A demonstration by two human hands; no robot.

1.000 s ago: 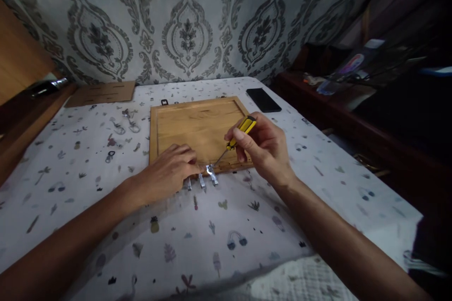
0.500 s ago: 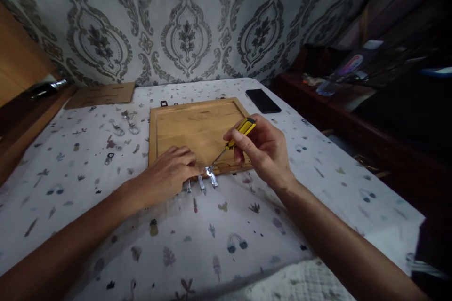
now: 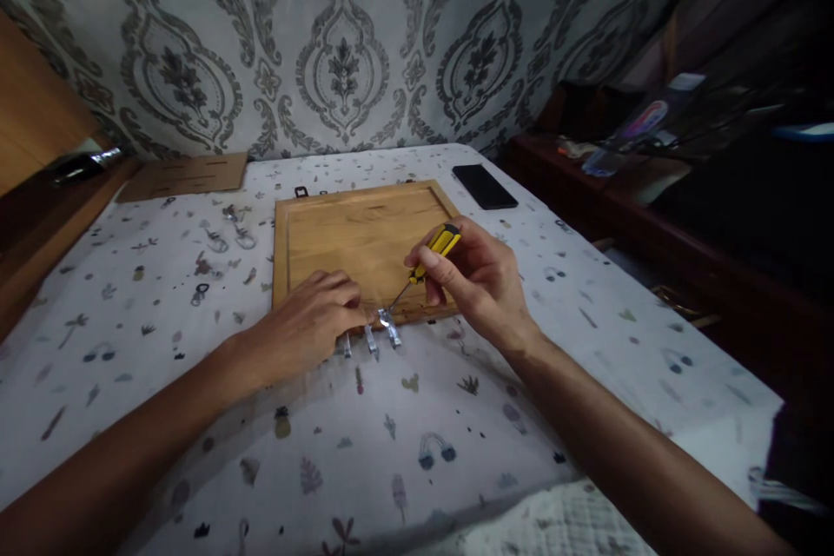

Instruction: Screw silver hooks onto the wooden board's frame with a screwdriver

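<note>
A framed wooden board (image 3: 365, 230) lies flat on the patterned cloth. Along its near edge sit several shiny metal clips (image 3: 389, 328), their ends sticking out toward me. My left hand (image 3: 322, 308) grips the board's near edge with bent fingers, its fingertips beside the clips; the thumb is mostly hidden. Over the board's near right part, my right hand (image 3: 482, 278) pinches a screwdriver (image 3: 435, 252) with a yellow and black handle. The tilted shaft points down and left, its tip at the rightmost clip.
Left of the board lie several metal key rings (image 3: 241, 230). Flat brown cardboard (image 3: 186, 175) is at the back left, and a black phone (image 3: 486, 186) at the back right. A clear bottle (image 3: 642, 126) stands beyond the table's right edge.
My right hand and the screwdriver have shifted slightly left and down, the handle turning a little. My left hand and the board have stayed nearly still.
</note>
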